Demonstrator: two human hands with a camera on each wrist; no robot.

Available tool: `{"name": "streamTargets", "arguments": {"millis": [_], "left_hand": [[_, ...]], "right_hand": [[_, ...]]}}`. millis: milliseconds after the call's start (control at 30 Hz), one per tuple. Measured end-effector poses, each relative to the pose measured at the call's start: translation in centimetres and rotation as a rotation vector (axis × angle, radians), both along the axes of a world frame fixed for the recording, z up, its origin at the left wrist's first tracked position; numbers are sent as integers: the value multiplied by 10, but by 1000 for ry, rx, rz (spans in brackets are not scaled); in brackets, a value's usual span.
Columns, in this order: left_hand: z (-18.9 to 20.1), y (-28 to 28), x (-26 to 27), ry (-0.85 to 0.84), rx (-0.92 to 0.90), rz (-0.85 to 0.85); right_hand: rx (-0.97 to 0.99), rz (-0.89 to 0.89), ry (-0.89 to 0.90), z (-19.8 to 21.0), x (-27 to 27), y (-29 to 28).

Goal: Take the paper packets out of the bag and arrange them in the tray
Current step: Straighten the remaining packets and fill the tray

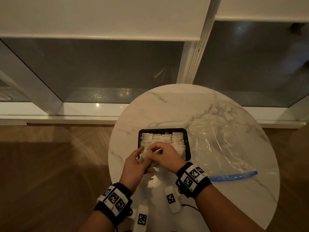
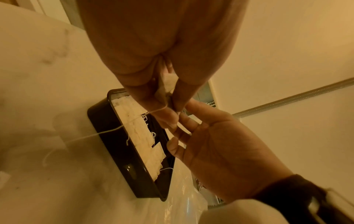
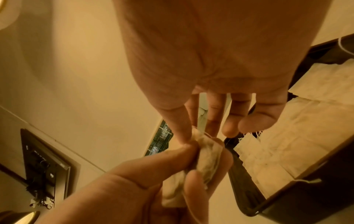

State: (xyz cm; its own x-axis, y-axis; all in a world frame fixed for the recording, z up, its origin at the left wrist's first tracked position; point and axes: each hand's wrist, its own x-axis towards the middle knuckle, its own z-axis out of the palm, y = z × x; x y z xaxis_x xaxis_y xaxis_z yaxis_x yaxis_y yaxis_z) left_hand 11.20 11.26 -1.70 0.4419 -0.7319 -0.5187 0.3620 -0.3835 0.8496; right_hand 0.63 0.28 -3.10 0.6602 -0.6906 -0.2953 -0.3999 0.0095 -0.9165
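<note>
A black tray (image 1: 188,144) on the round marble table holds several white paper packets (image 1: 177,141) in rows, with loose strings. Over the tray's front left corner my left hand (image 1: 143,155) grips a small bunch of paper packets (image 3: 208,159) between thumb and fingers. My right hand (image 1: 154,150) meets it from the right and pinches the top of one packet in that bunch (image 2: 166,84) with thumb and forefinger; its other fingers (image 3: 231,128) hang loose. The clear plastic bag (image 1: 217,144) lies flat to the right of the tray, its blue zip strip (image 1: 234,177) toward me.
Two white tagged devices (image 1: 172,200) (image 1: 142,218) lie near the table's front edge, between my wrists. A loose string (image 2: 86,136) trails over the tray's rim onto the marble. Wooden floor lies left of the table (image 1: 150,106), a window wall behind.
</note>
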Motion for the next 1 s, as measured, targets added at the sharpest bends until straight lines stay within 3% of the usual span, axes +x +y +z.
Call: {"name": "streamTargets", "arguments": {"millis": [300,533,600,733,833,1000], "left_hand": [[1,1,5,-4,-8,39],[-1,-1,2,-33,-18,43],[0,-2,1,0,-9,72],[2,0,2,54,11,110],[-2,2,4,50,23,118],[-5,2,2,59,26,111]], "right_hand": [[-46,-136,-35,-1,-3,-8],[-42,-12,-20,3,-15,-17],[-61,-82,-55,5,-19,-22],[-128,-398,-132,5,-31,-40],[-25,-337,-109,4,-42,-51],[-25,-348,-72,-8,-56,-65]]}}
